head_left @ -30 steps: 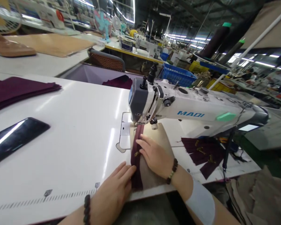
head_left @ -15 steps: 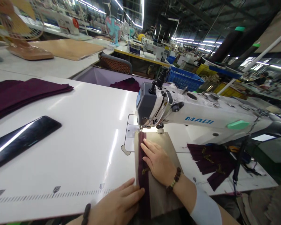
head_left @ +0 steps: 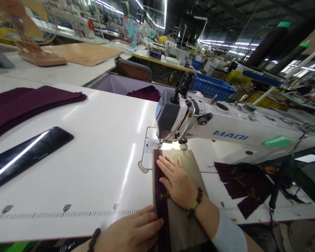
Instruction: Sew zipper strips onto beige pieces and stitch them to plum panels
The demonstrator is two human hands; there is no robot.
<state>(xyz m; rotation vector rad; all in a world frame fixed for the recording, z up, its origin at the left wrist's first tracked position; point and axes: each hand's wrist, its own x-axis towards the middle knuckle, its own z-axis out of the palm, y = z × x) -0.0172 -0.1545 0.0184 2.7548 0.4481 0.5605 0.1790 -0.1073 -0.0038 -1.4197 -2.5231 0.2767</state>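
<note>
A beige fabric panel [head_left: 191, 168] lies on the white table with its far edge by the needle of the sewing machine [head_left: 173, 115]. Along the panel's left side runs a dark maroon zipper strip [head_left: 162, 210] with a brass-coloured zipper pull [head_left: 163, 196]. My right hand [head_left: 177, 182] rests flat on the panel and strip, fingers stretched toward the presser foot. Nearer the table's front edge, my left hand [head_left: 133, 229] lies with fingers extended, its fingertips on the strip's left edge. The strip's near end is partly hidden by that hand.
Maroon zipper pieces with brass pulls [head_left: 243, 185] lie right of the panel, under the machine arm. Left are stacked maroon fabric [head_left: 28, 105] and a glossy black long object [head_left: 28, 154]. Behind stand a blue crate [head_left: 212, 85], a chair [head_left: 133, 70] and an orange fan [head_left: 34, 35].
The camera view has shifted slightly, so the scene sits a little further right. The panel's far edge looks slightly nearer the hands; both hands stay on the fabric.
</note>
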